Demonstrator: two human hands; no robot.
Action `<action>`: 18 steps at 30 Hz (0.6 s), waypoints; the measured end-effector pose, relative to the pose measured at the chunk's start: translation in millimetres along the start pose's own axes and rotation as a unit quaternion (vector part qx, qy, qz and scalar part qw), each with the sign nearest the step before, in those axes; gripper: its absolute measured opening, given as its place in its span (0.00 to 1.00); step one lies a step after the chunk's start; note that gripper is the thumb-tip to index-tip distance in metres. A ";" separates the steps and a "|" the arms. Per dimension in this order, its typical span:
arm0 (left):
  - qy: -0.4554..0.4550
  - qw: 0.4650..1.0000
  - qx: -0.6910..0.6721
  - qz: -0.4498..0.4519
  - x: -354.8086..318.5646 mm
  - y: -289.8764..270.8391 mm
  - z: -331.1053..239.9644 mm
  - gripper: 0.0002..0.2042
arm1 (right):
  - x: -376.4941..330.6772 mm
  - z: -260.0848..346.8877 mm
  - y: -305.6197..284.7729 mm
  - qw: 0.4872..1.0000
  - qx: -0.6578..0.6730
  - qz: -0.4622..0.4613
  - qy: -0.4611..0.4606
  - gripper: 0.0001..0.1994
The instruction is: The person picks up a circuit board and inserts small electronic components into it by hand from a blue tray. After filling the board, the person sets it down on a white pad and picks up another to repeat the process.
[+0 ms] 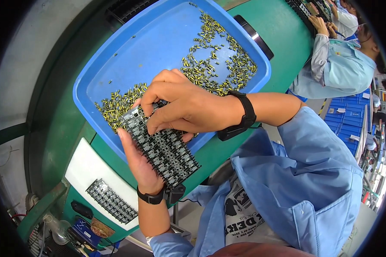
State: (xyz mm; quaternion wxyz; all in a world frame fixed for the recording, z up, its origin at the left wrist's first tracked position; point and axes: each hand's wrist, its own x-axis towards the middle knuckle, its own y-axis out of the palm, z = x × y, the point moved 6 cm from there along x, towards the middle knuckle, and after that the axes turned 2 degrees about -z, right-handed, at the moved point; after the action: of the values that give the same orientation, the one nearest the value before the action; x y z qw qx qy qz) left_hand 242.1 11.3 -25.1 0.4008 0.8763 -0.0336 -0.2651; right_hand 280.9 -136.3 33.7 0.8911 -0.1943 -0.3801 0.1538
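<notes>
A panel of dark circuit boards (169, 152), packed with small silver and black parts, is tilted over the near edge of a blue plastic tray (83, 73). My left hand (139, 165) is wrapped round the panel from its left side and underneath, with the thumb along its edge. Over the upper end of the panel bends my right hand (186, 105), thumb and fingers curled together close to its surface. Whatever those fingertips pinch is too small or hidden to name. Small yellow-green cylinders, apparently capacitors (208, 70), lie in loose heaps in the tray.
A similar circuit board panel (111, 201) rests on a white pad (79, 165) at lower left. A dark oblong object (81, 210) lies beside it. The tray stands on a green tabletop (278, 25). At upper right, another person (339, 64) works at the same bench.
</notes>
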 end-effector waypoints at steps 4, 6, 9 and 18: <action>-0.013 0.999 0.018 0.027 -2.9 3.1 -0.6 0.36 | -2.2 -1.6 2.7 1.000 -0.015 0.017 -0.005 0.12; -0.026 0.999 0.022 0.035 -3.0 3.0 0.9 0.36 | -1.9 -1.7 2.4 1.000 -0.022 0.014 -0.008 0.12; -0.032 0.999 0.009 0.030 -3.6 4.9 0.3 0.36 | -2.5 -1.8 2.9 0.999 -0.027 0.014 -0.010 0.12; -0.034 0.999 -0.012 -0.013 -1.1 3.2 4.1 0.35 | -3.9 -0.4 2.2 0.997 -0.063 0.041 -0.034 0.15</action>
State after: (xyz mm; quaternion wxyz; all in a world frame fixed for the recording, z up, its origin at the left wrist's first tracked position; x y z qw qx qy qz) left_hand 239.6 6.6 -24.6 0.4060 0.8624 -0.0323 -0.3005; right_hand 278.4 -136.2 30.0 0.8568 -0.2600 -0.4106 0.1725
